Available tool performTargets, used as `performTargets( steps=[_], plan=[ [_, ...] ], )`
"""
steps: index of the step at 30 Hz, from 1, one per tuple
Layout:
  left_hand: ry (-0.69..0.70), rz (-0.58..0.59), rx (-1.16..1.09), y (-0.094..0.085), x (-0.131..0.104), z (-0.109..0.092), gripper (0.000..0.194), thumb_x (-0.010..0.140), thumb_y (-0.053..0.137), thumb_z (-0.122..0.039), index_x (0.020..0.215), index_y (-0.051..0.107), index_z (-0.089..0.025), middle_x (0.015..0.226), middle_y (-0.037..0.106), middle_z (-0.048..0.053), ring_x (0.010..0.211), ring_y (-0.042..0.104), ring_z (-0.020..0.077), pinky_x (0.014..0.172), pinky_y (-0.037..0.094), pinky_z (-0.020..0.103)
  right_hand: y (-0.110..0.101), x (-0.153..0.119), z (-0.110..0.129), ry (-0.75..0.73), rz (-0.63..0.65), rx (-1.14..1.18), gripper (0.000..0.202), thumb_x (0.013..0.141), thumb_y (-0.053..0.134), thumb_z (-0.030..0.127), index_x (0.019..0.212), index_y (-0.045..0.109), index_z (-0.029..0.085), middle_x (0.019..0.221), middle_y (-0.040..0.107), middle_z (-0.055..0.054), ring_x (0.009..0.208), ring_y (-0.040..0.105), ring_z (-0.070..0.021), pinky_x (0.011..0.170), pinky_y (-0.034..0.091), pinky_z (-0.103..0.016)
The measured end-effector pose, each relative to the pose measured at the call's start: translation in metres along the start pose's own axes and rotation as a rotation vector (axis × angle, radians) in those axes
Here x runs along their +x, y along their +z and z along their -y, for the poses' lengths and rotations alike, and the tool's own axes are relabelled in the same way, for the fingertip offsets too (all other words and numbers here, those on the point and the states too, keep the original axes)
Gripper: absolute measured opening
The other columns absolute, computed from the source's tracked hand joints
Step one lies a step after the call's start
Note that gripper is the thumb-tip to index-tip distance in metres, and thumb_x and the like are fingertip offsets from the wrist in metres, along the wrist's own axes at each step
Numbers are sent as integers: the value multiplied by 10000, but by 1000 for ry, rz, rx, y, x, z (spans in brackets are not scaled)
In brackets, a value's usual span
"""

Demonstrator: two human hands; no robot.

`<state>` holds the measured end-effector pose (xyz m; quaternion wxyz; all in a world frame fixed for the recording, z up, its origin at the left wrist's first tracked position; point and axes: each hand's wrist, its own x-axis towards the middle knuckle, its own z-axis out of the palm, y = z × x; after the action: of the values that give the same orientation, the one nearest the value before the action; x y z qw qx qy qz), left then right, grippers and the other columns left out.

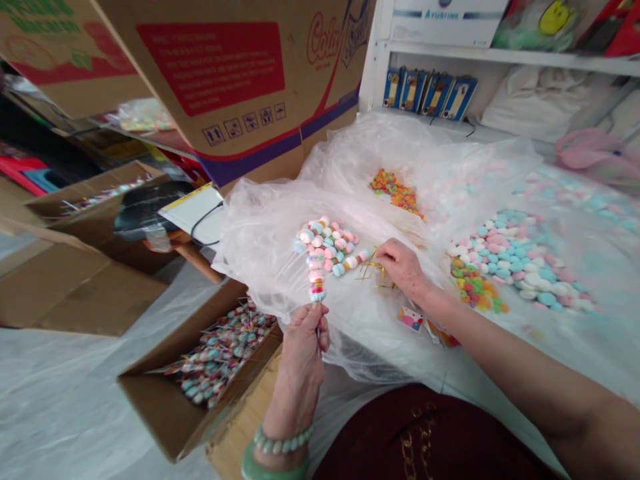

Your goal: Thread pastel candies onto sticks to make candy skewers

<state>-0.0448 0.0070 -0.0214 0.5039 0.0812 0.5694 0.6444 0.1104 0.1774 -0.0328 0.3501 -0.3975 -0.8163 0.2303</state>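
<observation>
Clearly, your left hand [305, 327] is closed around the lower end of an upright pastel marshmallow skewer [316, 270], near piled pastel marshmallows [343, 243] on translucent white plastic sheeting [265, 223]; your right hand [403, 267] curls beside shiny gold strips [373, 269], its grip unclear.

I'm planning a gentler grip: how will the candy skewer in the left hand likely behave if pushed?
The candy skewer may swing top-heavy, its pieces bunched beyond the left hand. Those puffy pieces probably squash, while their straight row suggests overall stiffness.
</observation>
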Motion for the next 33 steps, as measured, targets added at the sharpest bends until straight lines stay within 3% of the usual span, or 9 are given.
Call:
performTargets(
  steps=[4, 6, 9, 12, 16, 22, 26, 30, 33],
  plan=[
    [-15, 7, 5, 4, -1, 1, 374, 583, 752, -441, 707, 559, -146, 460, 455, -81, 309, 345, 30, 327, 218, 161, -17, 9, -8, 303, -224, 494, 33, 671, 556, 209, 656, 572, 184, 600, 498, 52, 577, 453, -115, 550, 347, -233],
    [-28, 8, 9, 6, -2, 1, 384, 570, 764, -440, 710, 559, -147, 457, 458, -82, 305, 343, 31, 326, 221, 162, -25, 12, -10, 383, -230, 634, 52, 635, 578, 221, 659, 593, 178, 552, 483, 65, 515, 413, -99, 501, 307, -225],
    [-41, 20, 16, 8, -4, 1, 393, 559, 775, -438, 716, 561, -148, 456, 463, -83, 303, 344, 32, 324, 231, 162, -35, 15, -13, 422, -180, 667, 85, 616, 602, 233, 667, 628, 171, 506, 476, 70, 469, 387, -93, 471, 282, -226],
    [-34, 34, 21, 11, -4, 2, 391, 561, 775, -439, 716, 563, -149, 457, 463, -82, 305, 348, 36, 320, 235, 166, -42, 11, -14, 361, -159, 500, 129, 670, 578, 238, 738, 669, 178, 571, 557, 46, 521, 475, -119, 517, 360, -242],
    [-25, 34, 28, 13, -4, 5, 373, 567, 767, -431, 702, 563, -150, 444, 452, -81, 303, 348, 41, 314, 225, 170, -48, -12, -4, 74, -146, 95, 158, 747, 540, 153, 798, 683, 197, 836, 673, -17, 802, 597, -167, 751, 443, -283],
    [-36, 33, 32, 14, -5, 10, 340, 593, 744, -415, 707, 561, -152, 461, 458, -82, 312, 350, 36, 320, 225, 167, -34, -61, 11, -232, 260, -376, 197, 858, 505, 105, 757, 658, 176, 841, 632, -62, 846, 543, -185, 766, 431, -289],
    [-63, 44, 45, 15, -8, 12, 350, 591, 740, -427, 714, 556, -156, 463, 455, -86, 310, 346, 36, 318, 218, 166, -20, -65, 5, -250, 349, -532, 184, 842, 511, 81, 745, 652, 150, 827, 609, -90, 849, 517, -213, 773, 432, -325],
    [-66, 47, 51, 15, -11, 11, 354, 603, 732, -442, 712, 556, -155, 463, 456, -81, 315, 352, 37, 321, 225, 165, -26, -58, -1, -171, 244, -195, 176, 834, 530, 117, 738, 667, 175, 905, 642, -80, 909, 541, -205, 838, 431, -348],
    [-40, 56, 60, 15, -12, 11, 341, 624, 721, -439, 712, 558, -153, 472, 453, -80, 321, 360, 37, 325, 240, 165, -43, -53, -6, 64, 94, 254, 99, 787, 585, 176, 759, 675, 206, 896, 658, -36, 899, 573, -186, 849, 437, -347]
  ],
)
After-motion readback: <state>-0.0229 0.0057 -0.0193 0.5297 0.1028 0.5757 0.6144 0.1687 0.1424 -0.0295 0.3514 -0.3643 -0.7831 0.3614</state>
